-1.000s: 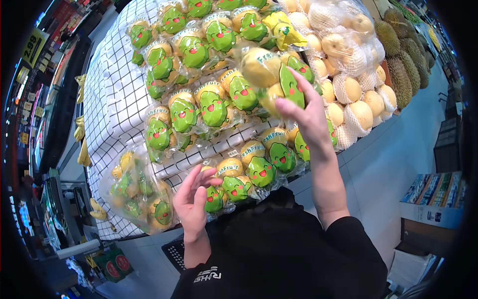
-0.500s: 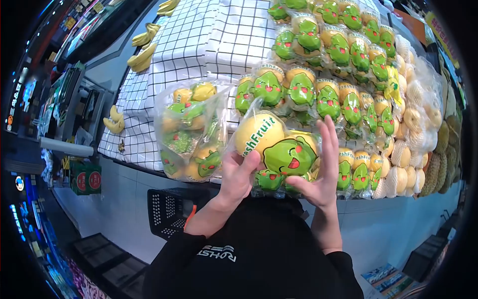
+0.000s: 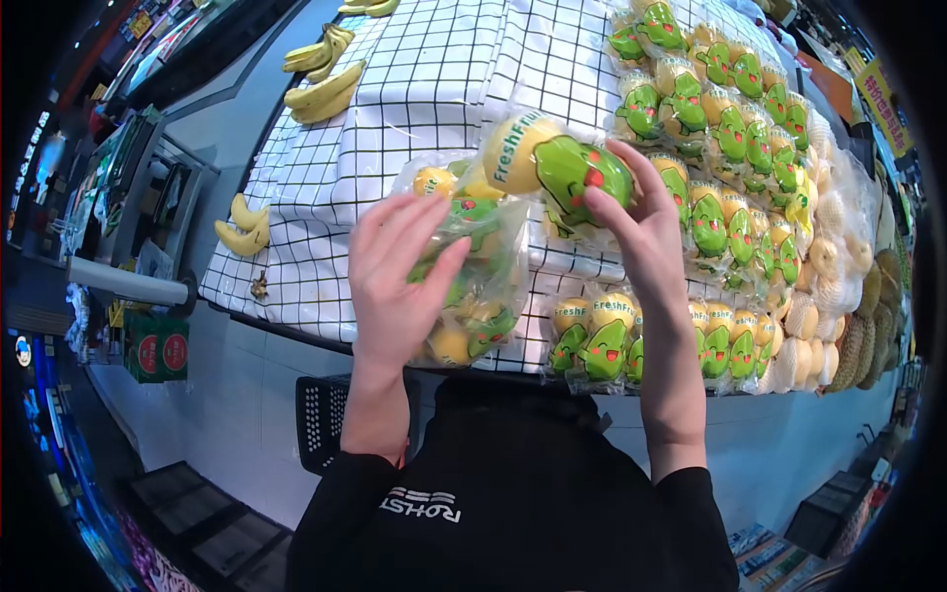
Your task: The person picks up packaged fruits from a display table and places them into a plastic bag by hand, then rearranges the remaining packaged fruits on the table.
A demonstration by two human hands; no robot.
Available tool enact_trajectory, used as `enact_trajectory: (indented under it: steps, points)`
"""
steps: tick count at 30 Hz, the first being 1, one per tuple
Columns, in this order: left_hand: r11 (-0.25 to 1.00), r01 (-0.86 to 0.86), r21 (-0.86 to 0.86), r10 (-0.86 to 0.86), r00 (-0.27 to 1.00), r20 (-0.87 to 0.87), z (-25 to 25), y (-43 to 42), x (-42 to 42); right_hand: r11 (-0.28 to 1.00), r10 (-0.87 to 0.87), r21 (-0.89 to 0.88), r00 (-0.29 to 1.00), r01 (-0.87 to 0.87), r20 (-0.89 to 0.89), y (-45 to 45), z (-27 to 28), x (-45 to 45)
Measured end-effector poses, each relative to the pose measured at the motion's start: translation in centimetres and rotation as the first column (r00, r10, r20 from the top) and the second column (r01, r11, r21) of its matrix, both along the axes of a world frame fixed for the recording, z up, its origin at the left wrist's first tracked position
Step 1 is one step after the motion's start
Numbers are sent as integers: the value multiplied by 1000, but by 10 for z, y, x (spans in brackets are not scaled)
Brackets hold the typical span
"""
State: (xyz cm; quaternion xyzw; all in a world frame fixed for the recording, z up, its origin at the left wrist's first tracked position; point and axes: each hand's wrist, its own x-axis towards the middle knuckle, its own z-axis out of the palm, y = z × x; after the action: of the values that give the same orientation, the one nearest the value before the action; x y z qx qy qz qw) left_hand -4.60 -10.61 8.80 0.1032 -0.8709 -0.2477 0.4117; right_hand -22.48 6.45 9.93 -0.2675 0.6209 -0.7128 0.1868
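Observation:
My right hand [image 3: 653, 222] grips a bagged yellow fruit [image 3: 518, 153] by its right end, thumb in front and fingers behind. Its clear wrapper carries green "FreshFruit" lettering and a green smiling cartoon; the fruit's exact kind does not show. Held up off the cloth, it hangs above the upper right of a large clear plastic bag [image 3: 508, 257]. Several similar wrapped fruits are inside that bag. My left hand [image 3: 395, 271] is at the bag's left side, thumb and fingers apart, hiding part of it. Whether it touches the plastic, I cannot tell.
Rows of wrapped yellow fruits [image 3: 708, 219] lie to the right, beside pale fruits in foam nets [image 3: 819, 257]. Bananas [image 3: 326, 96] rest along the left edge of the checkered cloth [image 3: 424, 109]. A black perforated basket [image 3: 321, 419] is below the table edge.
The bagged fruit has moved up and away from my body, now in my right hand alone. My left hand has left it and shifted left to the clear bag. The view has shifted somewhat.

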Motion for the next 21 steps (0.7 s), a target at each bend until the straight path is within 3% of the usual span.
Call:
enact_trajectory:
  steps: [1, 3, 4, 5, 7, 9, 10, 12, 13, 15, 18, 21]
  points:
    - [1000, 12, -3, -12, 1000, 1, 1, -14, -3, 996, -9, 93, 999, 13, -44, -13, 4, -2]
    - [988, 41, -146, -17, 986, 164, -2, -44, -9, 971, 4, 238, 991, 29, -137, -36, -4, -14]
    - [993, 110, -38, -101, 979, 179, -7, -55, -12, 971, -3, 235, 990, 36, -142, -45, -11, -19]
    - [992, 115, -42, -106, 979, 173, -8, -66, -13, 954, 36, 299, 985, 16, -170, -53, -17, -24]
    - [948, 308, 74, -317, 916, 248, -8, -81, -16, 930, 71, 367, 978, 5, -194, -65, -8, -26]
    - [932, 329, 154, -357, 908, 219, -15, -94, -24, 837, 127, 537, 992, -107, -1, -68, 5, -29]
    - [932, 315, 181, -338, 934, 118, -20, -97, -29, 903, 161, 391, 984, -178, 76, -74, -7, -35]
    - [931, 295, 216, -283, 955, -83, -28, -100, -40, 873, 211, 419, 968, -250, 139, -76, 2, -37]
    - [928, 298, 222, -287, 954, -83, -29, -100, -44, 841, 259, 433, 944, -324, 204, -79, 7, -37]
    - [891, 308, 333, -230, 940, -253, -27, -97, -52, 808, 290, 456, 926, -372, 241, -88, 4, -43]
    - [870, 376, 319, -285, 911, -297, -18, -91, -69, 751, 415, 404, 849, -523, 327, -100, -5, -54]
    - [844, 411, 345, -311, 899, -309, -17, -86, -80, 712, 385, 493, 865, -500, 321, -109, -15, -58]
